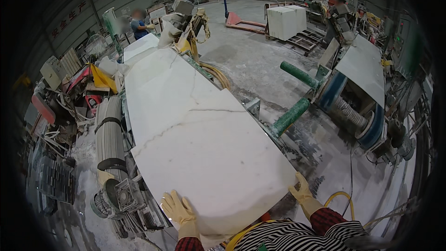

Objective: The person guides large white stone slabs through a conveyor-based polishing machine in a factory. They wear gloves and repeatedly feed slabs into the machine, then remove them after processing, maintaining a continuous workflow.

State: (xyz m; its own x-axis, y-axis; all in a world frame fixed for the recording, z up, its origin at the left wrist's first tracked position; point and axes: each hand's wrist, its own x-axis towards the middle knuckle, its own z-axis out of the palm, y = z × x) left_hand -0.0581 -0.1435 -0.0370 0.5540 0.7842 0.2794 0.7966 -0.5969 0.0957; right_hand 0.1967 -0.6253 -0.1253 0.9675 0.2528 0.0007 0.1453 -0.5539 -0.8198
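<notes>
A large white marble slab (209,158) with grey veins lies flat in front of me, on a long machine bed. My left hand (179,209), in a cream rubber glove, rests on the slab's near left part with its fingers stretched out. At the near right edge of the slab, my right hand (303,193) wears the same kind of glove. Its thumb is apart from the fingers and touches the slab's rim; part of the fingers is hard to make out. Behind this slab lies another white slab (158,72) on the same bed.
Green rollers (291,117) jut out on the right side. A ribbed grey bellows cover (109,135) and a motor (123,197) flank the left. Another machine (364,69) stands at right. Stacked white slabs (286,22), a red pallet jack (239,21) and a person (138,26) are farther off.
</notes>
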